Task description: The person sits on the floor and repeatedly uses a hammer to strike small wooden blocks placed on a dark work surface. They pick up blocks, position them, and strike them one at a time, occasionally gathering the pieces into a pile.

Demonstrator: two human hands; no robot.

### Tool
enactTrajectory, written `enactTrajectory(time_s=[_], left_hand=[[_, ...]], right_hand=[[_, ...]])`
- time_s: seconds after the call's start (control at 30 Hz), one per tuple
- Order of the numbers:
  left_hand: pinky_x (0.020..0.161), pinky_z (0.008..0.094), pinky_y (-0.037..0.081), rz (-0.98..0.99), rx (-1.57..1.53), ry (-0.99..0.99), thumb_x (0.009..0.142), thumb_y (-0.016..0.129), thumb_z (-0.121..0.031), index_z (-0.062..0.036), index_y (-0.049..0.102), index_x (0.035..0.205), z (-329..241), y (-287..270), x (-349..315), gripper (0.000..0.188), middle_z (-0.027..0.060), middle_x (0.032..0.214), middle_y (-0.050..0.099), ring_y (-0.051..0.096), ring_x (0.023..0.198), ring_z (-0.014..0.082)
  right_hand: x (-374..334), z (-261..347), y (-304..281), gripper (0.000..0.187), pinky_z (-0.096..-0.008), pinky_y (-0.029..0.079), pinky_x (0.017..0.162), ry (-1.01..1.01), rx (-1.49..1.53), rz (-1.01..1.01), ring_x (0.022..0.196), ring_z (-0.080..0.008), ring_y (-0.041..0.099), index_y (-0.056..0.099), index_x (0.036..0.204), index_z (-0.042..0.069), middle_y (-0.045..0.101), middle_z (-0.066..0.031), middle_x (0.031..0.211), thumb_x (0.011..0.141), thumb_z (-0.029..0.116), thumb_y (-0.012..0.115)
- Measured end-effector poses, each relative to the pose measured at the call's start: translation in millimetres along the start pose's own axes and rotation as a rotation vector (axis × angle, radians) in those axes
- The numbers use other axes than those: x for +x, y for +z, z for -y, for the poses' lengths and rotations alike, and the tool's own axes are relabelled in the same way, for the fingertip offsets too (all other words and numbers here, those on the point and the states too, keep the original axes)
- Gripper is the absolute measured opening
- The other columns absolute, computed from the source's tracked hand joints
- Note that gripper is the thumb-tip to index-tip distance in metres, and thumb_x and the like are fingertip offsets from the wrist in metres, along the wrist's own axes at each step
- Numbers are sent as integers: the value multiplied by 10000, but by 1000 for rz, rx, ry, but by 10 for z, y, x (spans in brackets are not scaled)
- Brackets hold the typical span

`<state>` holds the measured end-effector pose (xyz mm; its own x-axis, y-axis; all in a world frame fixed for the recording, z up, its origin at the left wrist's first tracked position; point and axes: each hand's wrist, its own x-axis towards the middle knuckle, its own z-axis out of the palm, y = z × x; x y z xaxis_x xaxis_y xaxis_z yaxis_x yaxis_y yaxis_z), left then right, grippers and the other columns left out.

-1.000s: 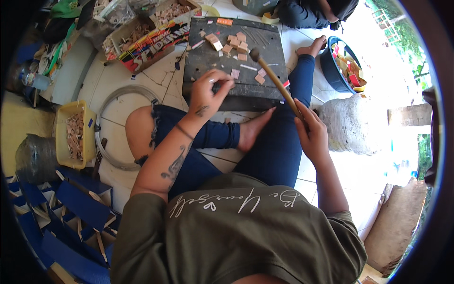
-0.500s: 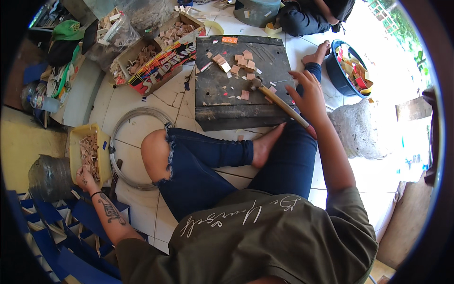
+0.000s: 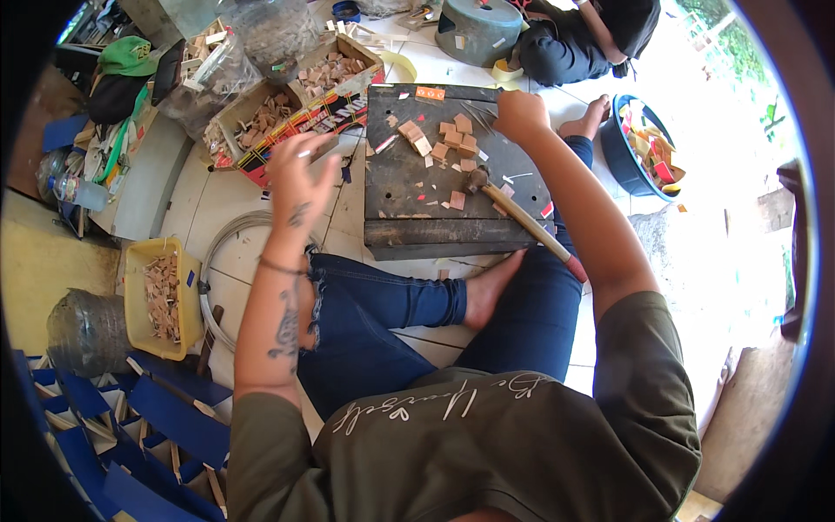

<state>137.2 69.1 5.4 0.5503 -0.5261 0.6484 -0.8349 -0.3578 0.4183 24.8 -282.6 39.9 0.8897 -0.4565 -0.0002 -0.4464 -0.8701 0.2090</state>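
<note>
My right hand (image 3: 523, 116) is closed at the far right corner of a dark block (image 3: 400, 196), beside several thin grey wire-like strands (image 3: 477, 113). Whatever its fingers hold is hidden. My left hand (image 3: 298, 181), a ring on one finger, is raised left of the block. Its fingers look apart, slightly blurred, and no piece shows in them. Small wooden pieces (image 3: 452, 137) lie in a loose group on the block, with a paler piece (image 3: 415, 137) to their left. A hammer (image 3: 522, 211) rests with its head on the block and its red-ended handle over my thigh.
A yellow bin (image 3: 132, 296) of wood pieces stands at the left, by a wire coil (image 3: 228, 230). Beyond are an open carton (image 3: 304, 113) of pieces and a blue tub (image 3: 633, 161) of scraps. Blue-and-wood partitions (image 3: 178, 413) fill the lower left. Another person (image 3: 565, 48) sits at far right.
My left hand has left the yellow bin and risen toward the block. My right hand has moved from above the hammer handle to the block's far corner and closed. The hammer stays on the block.
</note>
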Motion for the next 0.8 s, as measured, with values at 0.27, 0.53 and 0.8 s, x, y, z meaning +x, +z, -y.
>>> enactTrajectory(time_s=[0.27, 0.53, 0.8], left_hand=[[908, 449, 429, 361, 150, -106, 821, 718, -319, -134, 745, 1072, -441, 798, 593, 313, 68, 1079, 634, 540, 1077, 253], [804, 367, 498, 388, -170, -297, 832, 731, -202, -84, 718, 1025, -648, 718, 603, 227, 76, 908, 687, 648, 808, 208], [809, 280, 504, 150, -601, -258, 815, 701, -1, -9, 667, 970, -1166, 476, -262, 160, 64, 914, 701, 659, 864, 141]], right_hand=[[-461, -292, 64, 176, -314, 533, 676, 39, 840, -143, 672, -179, 666, 676, 786, 5, 695, -104, 723, 745, 173, 710], [-972, -173, 115, 77, -238, 498, 665, 127, 1696, 1, 710, -119, 628, 621, 881, -19, 673, -95, 846, 840, 45, 609], [-1374, 131, -81, 156, -219, 481, 721, 82, 1844, 3, 756, -102, 608, 641, 1005, -43, 671, -52, 842, 869, 34, 639]])
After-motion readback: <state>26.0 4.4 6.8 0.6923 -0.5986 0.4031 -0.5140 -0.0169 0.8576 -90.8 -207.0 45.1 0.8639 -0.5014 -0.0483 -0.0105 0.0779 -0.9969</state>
